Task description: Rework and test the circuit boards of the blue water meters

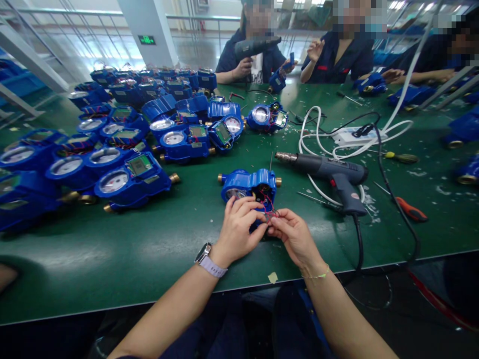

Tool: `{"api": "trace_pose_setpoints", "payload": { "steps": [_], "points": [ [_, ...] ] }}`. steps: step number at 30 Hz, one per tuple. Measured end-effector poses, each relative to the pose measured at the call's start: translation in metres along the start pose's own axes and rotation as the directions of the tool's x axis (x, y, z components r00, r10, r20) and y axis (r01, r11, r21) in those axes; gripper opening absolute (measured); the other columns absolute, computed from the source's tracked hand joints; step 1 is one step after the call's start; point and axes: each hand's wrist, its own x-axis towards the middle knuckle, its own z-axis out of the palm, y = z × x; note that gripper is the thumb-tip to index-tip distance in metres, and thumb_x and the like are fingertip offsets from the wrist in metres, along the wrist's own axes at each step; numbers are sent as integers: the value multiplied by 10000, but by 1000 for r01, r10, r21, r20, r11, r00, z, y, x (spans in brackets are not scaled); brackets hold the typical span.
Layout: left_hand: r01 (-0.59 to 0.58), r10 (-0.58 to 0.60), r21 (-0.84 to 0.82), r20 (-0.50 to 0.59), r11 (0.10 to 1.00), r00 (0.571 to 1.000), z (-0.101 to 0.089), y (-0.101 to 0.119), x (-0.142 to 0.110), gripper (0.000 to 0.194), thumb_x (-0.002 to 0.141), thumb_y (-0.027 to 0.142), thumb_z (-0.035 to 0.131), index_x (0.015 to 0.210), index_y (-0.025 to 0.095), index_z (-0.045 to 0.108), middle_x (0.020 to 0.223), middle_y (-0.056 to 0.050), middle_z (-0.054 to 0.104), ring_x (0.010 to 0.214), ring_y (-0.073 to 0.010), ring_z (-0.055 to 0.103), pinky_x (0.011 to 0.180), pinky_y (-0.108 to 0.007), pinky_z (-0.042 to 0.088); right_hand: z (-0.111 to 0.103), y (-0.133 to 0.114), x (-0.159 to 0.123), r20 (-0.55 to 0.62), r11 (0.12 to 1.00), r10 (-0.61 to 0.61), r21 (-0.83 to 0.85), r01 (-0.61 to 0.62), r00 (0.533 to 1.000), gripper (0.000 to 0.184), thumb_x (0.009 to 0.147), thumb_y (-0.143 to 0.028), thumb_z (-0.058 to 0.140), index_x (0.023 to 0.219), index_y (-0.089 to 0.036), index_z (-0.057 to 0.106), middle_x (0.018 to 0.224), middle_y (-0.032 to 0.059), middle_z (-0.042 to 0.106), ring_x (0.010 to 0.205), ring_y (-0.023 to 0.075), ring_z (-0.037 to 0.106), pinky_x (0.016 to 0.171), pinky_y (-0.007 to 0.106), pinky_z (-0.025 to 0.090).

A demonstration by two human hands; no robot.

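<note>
A blue water meter [245, 180] with brass ends lies on the green table in front of me, its housing uncovered on the right side. Thin red and dark wires [268, 200] come out of that opening toward my fingers. My left hand [241, 227] rests against the meter's near side, thumb and forefinger closed on the wires. Close beside it, my right hand [294, 234] pinches the same wires between thumb and fingers. The wire ends are partly hidden by my fingertips.
Many blue meters [130, 182] crowd the table's left side. To the right lie a heat gun [329, 174], a white power strip [355, 137] with looping cables, an orange-handled screwdriver [411, 209] and a yellow-handled screwdriver [402, 157]. Co-workers sit across; one holds another heat gun [254, 47].
</note>
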Motion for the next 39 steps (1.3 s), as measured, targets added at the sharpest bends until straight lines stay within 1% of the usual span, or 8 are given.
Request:
{"api": "trace_pose_setpoints", "payload": {
  "steps": [4,7,10,14,19,25,31,39],
  "points": [
    [-38,37,-20,-45,999,998,1,-2,1,52,841,276,647,843,264,698,1069,-9,719,1188,-230,542,1108,-513,273,1,1,-2,-9,999,-16,-41,16,1000,157,854,-231,702,904,-134,589,785,-14,620,633,112,591,622,263,522],
    [-34,32,-26,-77,999,997,1,-3,1,72,834,260,655,783,264,705,1024,-5,730,1167,-231,555,1096,-516,294,3,1,-4,-25,995,-59,-82,57,998,235,844,-257,713,999,-143,578,826,-3,631,651,121,599,626,269,517],
    [-38,38,-3,-59,999,998,2,-3,1,78,815,239,662,748,256,698,1016,-8,723,1174,-237,547,1100,-524,290,6,0,-5,-33,987,-98,-131,93,995,302,792,-250,764,1010,-150,580,837,-5,627,691,128,593,636,264,504],
    [-60,61,30,-34,998,998,4,-2,-1,75,803,213,661,749,252,697,1015,-9,714,1186,-243,535,1117,-537,262,11,-1,-4,-8,980,-95,-176,92,995,222,781,-258,774,846,-136,602,764,-21,594,648,110,556,597,242,479],
    [-28,29,32,-44,999,999,3,-1,-2,99,800,245,683,703,260,700,999,-8,707,1215,-259,508,1118,-570,228,13,1,-2,-9,981,-77,-179,74,997,173,845,-267,715,846,-131,609,771,-19,591,615,97,544,573,232,478],
    [50,-51,-18,-76,999,996,2,1,0,94,798,245,695,711,277,713,987,-2,694,1229,-253,484,1131,-570,194,14,7,-3,-52,994,-59,-94,54,997,176,913,-302,637,876,-136,588,725,-31,562,579,94,529,569,237,480],
    [87,-94,-71,-113,994,989,5,1,-1,94,799,223,687,712,256,695,976,-6,679,1238,-249,475,1133,-556,202,20,11,-3,-93,999,-23,39,26,995,178,923,-306,623,883,-137,589,693,-39,543,575,96,531,565,238,484],
    [134,-168,-170,-201,976,965,-4,-6,2,96,873,222,578,788,214,622,946,-38,678,1209,-243,489,1097,-535,299,7,3,0,-181,991,1,133,24,984,166,922,-271,622,847,-131,575,808,-8,584,610,89,538,564,226,495]
  ]
}}
